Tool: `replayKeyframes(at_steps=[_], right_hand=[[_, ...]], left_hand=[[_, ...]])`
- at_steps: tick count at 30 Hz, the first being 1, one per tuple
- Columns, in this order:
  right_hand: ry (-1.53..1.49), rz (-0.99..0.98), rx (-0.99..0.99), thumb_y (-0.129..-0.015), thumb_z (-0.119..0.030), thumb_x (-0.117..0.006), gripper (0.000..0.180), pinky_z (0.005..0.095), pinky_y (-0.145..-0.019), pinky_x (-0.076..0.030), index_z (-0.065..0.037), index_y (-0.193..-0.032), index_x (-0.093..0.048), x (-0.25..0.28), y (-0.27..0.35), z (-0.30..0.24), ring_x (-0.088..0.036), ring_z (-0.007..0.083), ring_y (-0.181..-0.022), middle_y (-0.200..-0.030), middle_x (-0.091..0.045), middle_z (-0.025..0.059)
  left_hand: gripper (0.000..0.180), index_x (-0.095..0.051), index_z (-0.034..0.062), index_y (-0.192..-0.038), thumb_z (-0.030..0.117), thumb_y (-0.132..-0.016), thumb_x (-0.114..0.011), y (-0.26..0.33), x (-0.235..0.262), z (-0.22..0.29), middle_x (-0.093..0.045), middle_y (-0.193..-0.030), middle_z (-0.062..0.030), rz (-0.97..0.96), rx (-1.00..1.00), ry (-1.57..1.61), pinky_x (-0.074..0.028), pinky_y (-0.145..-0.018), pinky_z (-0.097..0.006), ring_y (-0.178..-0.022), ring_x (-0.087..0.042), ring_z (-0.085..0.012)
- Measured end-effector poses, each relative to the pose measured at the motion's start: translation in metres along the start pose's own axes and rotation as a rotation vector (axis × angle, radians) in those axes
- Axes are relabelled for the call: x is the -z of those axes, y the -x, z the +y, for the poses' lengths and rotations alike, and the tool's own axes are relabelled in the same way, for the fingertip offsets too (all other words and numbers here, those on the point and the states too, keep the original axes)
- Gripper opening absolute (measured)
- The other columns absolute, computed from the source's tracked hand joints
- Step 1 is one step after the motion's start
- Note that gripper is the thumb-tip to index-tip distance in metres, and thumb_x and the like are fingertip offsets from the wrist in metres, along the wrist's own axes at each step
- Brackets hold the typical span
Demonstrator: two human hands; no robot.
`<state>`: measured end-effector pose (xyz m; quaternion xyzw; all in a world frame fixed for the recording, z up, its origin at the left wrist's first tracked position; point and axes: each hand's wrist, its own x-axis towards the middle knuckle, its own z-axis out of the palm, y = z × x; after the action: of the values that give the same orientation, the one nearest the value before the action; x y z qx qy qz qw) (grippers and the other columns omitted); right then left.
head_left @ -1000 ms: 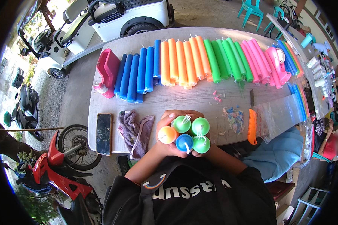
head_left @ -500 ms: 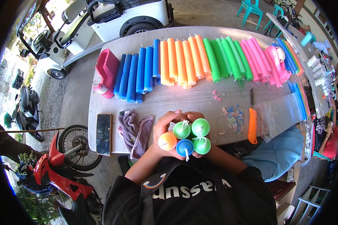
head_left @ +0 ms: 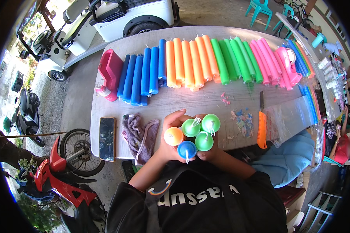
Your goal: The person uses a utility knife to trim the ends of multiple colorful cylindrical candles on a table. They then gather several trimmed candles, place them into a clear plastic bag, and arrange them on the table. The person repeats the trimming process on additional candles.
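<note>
Filling the middle of the view, a pale table [head_left: 190, 100] carries rows of candles sorted by colour: blue candles [head_left: 146, 73], orange candles [head_left: 188, 64], green candles [head_left: 237, 60] and pink candles [head_left: 266, 62]. Toward the right lies a clear plastic bag [head_left: 287, 120]; toward the left, a crumpled cloth [head_left: 138, 134]. At the near edge, the left hand [head_left: 168, 151] and right hand [head_left: 210, 154] cup five candles — one orange [head_left: 174, 136], one blue [head_left: 186, 149], three green [head_left: 203, 141] — wick ends toward the camera. Fingers curl round the bundle; most are hidden, so whether they press together I cannot tell. The bundle looks gathered but unfastened: no band shows, and the rows seem yet to be handled. Smaller still are an orange-handled knife [head_left: 262, 130] and scattered wax shavings [head_left: 243, 123].
</note>
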<state>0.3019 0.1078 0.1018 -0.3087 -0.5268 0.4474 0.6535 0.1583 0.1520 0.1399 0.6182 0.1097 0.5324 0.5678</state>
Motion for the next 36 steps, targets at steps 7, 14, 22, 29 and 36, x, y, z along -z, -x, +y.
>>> replayKeyframes(at_steps=[7,14,22,29,36], right_hand=[[0.138,0.032,0.196,-0.077,-0.064,-0.068,0.086,0.0406,-0.085,-0.045,0.003,-0.126,-0.05,0.0,-0.015,-0.007,-0.053,0.0277,-0.099,-0.112,-0.054,0.0185],[0.399,0.072,0.526,-0.077,-0.066,-0.066,0.082,0.0392,-0.079,-0.046,0.002,-0.121,-0.053,0.003,-0.033,0.005,-0.053,0.0264,-0.093,-0.108,-0.055,0.0179],[0.354,0.079,0.412,-0.077,-0.068,-0.066,0.082,0.0396,-0.082,-0.045,0.0,-0.121,-0.052,-0.002,-0.028,0.015,-0.052,0.0256,-0.095,-0.107,-0.053,0.0162],[0.363,0.072,0.451,-0.078,-0.067,-0.065,0.081,0.0403,-0.084,-0.044,0.0,-0.121,-0.051,-0.003,-0.032,0.018,-0.051,0.0258,-0.097,-0.108,-0.053,0.0159],[0.353,0.065,0.477,-0.079,-0.067,-0.064,0.081,0.041,-0.086,-0.043,0.0,-0.122,-0.049,-0.003,-0.033,0.018,-0.051,0.0261,-0.098,-0.108,-0.052,0.0157]], left_hand=[[0.124,-0.024,0.0039,-0.147,0.044,-0.054,-0.095,-0.001,0.002,-0.012,-0.056,-0.116,-0.0173,-0.002,-0.095,0.025,-0.042,-0.094,-0.04,-0.106,-0.058,-0.0272],[0.121,-0.028,0.0032,-0.145,0.049,-0.053,-0.092,0.001,0.011,-0.028,-0.052,-0.119,-0.0179,-0.09,-0.132,-0.013,-0.039,-0.097,-0.042,-0.11,-0.054,-0.0282],[0.108,-0.034,0.0032,-0.14,0.041,-0.056,-0.091,0.0,-0.002,-0.031,-0.051,-0.121,-0.0181,0.002,-0.233,-0.119,-0.039,-0.096,-0.041,-0.11,-0.053,-0.0288],[0.106,-0.035,0.0037,-0.139,0.037,-0.056,-0.092,-0.006,-0.006,-0.03,-0.05,-0.121,-0.0184,0.015,-0.293,-0.2,-0.04,-0.096,-0.041,-0.111,-0.053,-0.0293],[0.108,-0.034,0.0041,-0.14,0.039,-0.055,-0.092,-0.001,-0.007,-0.025,-0.05,-0.122,-0.0172,0.009,-0.23,-0.116,-0.04,-0.097,-0.042,-0.112,-0.052,-0.0295]])
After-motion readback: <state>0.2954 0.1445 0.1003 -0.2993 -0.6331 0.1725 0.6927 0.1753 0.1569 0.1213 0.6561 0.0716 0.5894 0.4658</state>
